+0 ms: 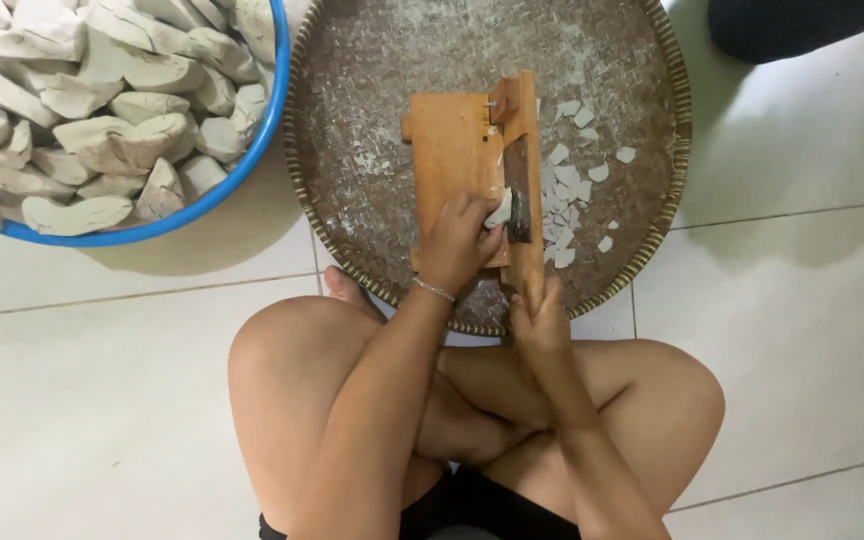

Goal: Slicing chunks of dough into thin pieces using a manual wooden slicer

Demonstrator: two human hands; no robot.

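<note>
A wooden slicing board (455,160) with a hinged blade arm (525,170) lies on a round woven tray (352,180). My left hand (455,245) presses a pale white chunk (500,210) against the board, right beside the dark blade (519,205). My right hand (537,312) grips the near end of the blade arm's handle. Several thin white slices (567,190) lie on the tray to the right of the blade.
A blue basin (222,180) heaped with several large pale chunks (102,100) stands at the upper left on the white tiled floor (102,400). My crossed legs (292,370) sit below the tray. A dark object (792,25) lies at the top right.
</note>
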